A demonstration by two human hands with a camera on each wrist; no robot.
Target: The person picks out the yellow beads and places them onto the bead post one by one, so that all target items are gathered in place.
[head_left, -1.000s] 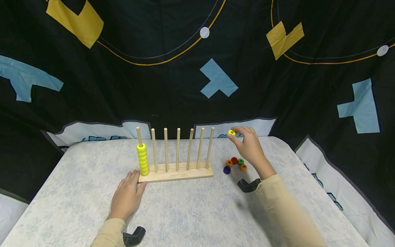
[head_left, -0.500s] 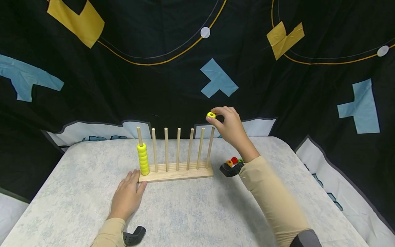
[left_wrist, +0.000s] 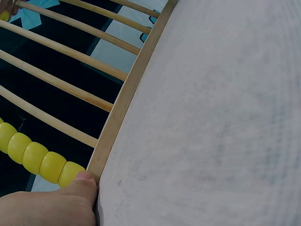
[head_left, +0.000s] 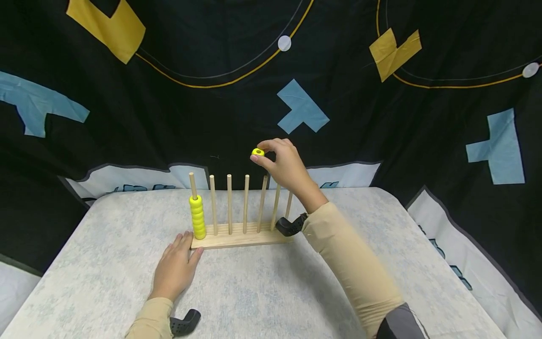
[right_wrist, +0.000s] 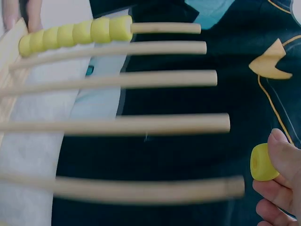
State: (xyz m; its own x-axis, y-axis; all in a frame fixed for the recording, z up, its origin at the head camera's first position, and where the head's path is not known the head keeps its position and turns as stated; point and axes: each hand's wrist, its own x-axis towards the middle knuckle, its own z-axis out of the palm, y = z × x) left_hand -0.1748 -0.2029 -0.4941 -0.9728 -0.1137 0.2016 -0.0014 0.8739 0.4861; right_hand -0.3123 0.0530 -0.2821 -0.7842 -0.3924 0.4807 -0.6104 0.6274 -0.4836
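My right hand [head_left: 284, 165] pinches a yellow bead [head_left: 258, 152] between thumb and fingertips, its hole showing. It hangs above the wooden peg stand [head_left: 245, 240], over the right-middle pegs, apart from any peg. In the right wrist view the bead [right_wrist: 263, 162] stands beyond the peg tips. Several yellow beads [head_left: 197, 217] are stacked on the leftmost peg, whose bare top [head_left: 193, 185] sticks out. My left hand [head_left: 175, 268] holds the stand's left end, thumb [left_wrist: 82, 186] against its front edge and fingers at the side. The other pegs that show are bare.
The stand rests on a pale patterned tabletop [head_left: 237, 292]. Behind it hangs a black cloth [head_left: 190, 122] with blue and yellow patches. My right sleeve [head_left: 351, 263] and a black wrist mount [head_left: 291, 226] cross in front of the rightmost pegs.
My right hand has carried the yellow bead up and left, from the table's right side to above the stand. Its arm now hides the loose coloured beads. The left hand stays in place.
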